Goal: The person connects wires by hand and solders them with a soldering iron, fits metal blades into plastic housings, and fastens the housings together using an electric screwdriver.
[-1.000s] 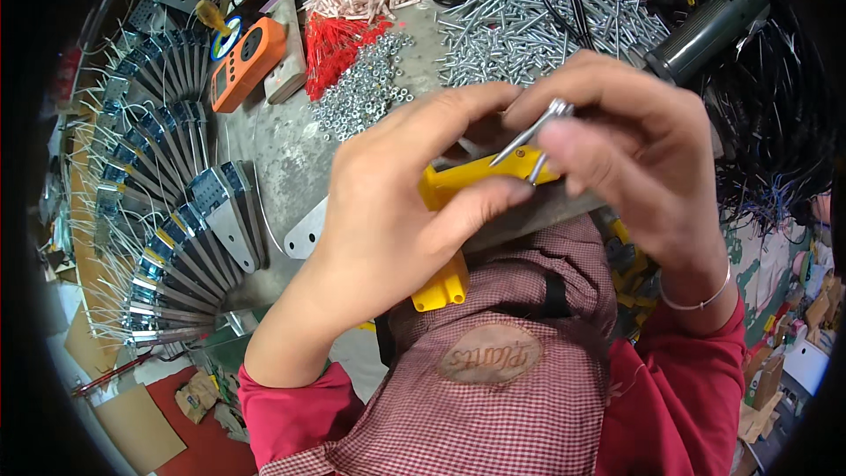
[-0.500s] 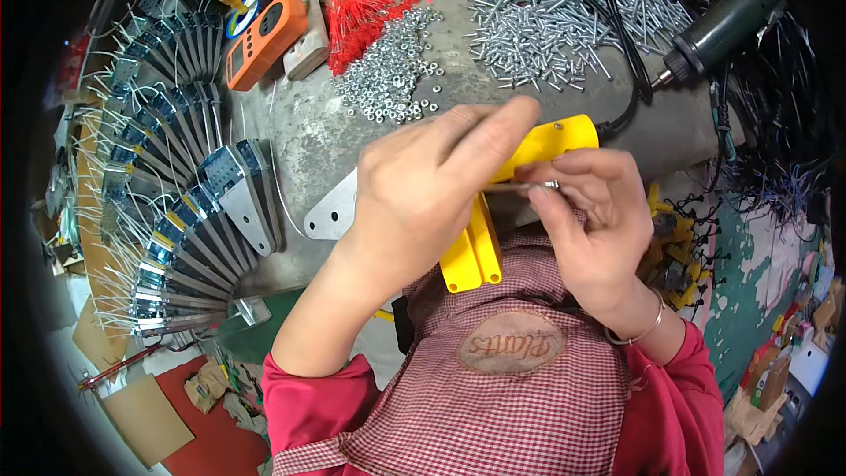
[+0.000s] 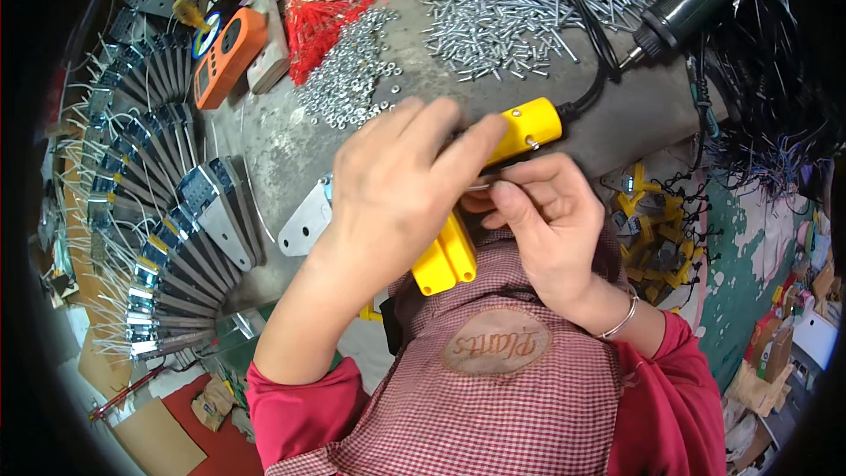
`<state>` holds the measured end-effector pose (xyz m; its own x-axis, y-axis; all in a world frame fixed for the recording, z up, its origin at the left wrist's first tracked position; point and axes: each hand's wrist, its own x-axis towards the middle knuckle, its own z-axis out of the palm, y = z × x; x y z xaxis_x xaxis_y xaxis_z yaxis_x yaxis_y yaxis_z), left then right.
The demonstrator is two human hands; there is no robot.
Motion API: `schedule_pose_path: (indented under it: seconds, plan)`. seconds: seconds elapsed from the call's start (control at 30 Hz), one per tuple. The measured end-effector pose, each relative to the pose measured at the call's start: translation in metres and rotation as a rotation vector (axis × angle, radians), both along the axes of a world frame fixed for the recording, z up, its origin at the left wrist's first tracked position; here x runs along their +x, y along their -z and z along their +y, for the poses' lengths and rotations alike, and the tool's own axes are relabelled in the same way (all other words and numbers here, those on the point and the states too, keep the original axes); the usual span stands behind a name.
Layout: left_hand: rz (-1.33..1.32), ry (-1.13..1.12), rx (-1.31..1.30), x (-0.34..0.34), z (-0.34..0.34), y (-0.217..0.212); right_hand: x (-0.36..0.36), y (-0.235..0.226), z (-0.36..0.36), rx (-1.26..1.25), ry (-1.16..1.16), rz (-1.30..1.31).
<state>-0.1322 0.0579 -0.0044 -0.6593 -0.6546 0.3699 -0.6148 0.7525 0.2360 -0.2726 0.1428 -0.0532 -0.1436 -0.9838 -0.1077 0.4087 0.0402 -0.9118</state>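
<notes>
My left hand (image 3: 388, 181) is wrapped over a yellow plastic housing (image 3: 535, 126), hiding its middle. A metal fastener end (image 3: 532, 143) sticks out of the housing's side near the corded end. The two-lobed yellow lower end (image 3: 445, 264) shows below my hand, with small round holes in it. Thumb and fingers of my right hand (image 3: 551, 225) pinch a thin metal piece (image 3: 480, 185) just under the housing; its kind cannot be made out. A metal plate with holes (image 3: 304, 227) pokes out left of my left hand, its other part hidden.
Loose nuts (image 3: 352, 79), long screws (image 3: 502, 22) and red pieces (image 3: 322, 31) lie in heaps on the metal bench. An electric screwdriver (image 3: 687, 13) rests at far right, an orange meter (image 3: 231, 57) at far left. Wired metal assemblies (image 3: 198, 234) fan along the left.
The housing has turned a little, and a fastener end now shows on its side. My right hand has moved left, closer to my left hand. The whole view has shifted slightly.
</notes>
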Motion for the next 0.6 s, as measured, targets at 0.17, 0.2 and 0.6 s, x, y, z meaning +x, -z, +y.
schedule_pose_path:
  seconds: [0.17, 0.2, 0.6]
  plan:
    - [0.009, 0.020, 0.013, -0.003, 0.000, 0.000, 0.006, -0.004, -0.009, 0.060, 0.008, -0.016]
    - [0.011, -0.032, 0.026, -0.005, 0.000, 0.000, 0.007, -0.004, -0.010, 0.071, 0.008, 0.021]
    - [-0.012, -0.173, 0.173, -0.004, -0.006, 0.004, -0.049, -0.020, -0.026, -0.478, 0.010, 0.973]
